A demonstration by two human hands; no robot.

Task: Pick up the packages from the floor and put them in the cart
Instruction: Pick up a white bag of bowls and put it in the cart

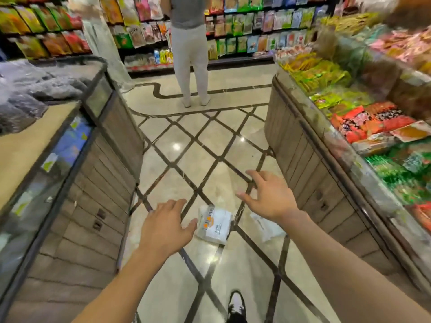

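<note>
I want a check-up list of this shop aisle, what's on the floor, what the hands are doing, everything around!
Surface: shiny tiled floor with dark diagonal lines.
Job's things: white package on the floor; clear package beside it, partly behind the right hand. No cart in view.
Clutter: nothing seen.
Grips: left hand and right hand open, holding nothing, above the packages.
Cables: nothing seen.
Surroundings: snack counter on the right, glass counter on the left, a person standing ahead.

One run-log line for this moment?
left hand open, empty | right hand open, empty | white package on floor | clear package beside it
</note>
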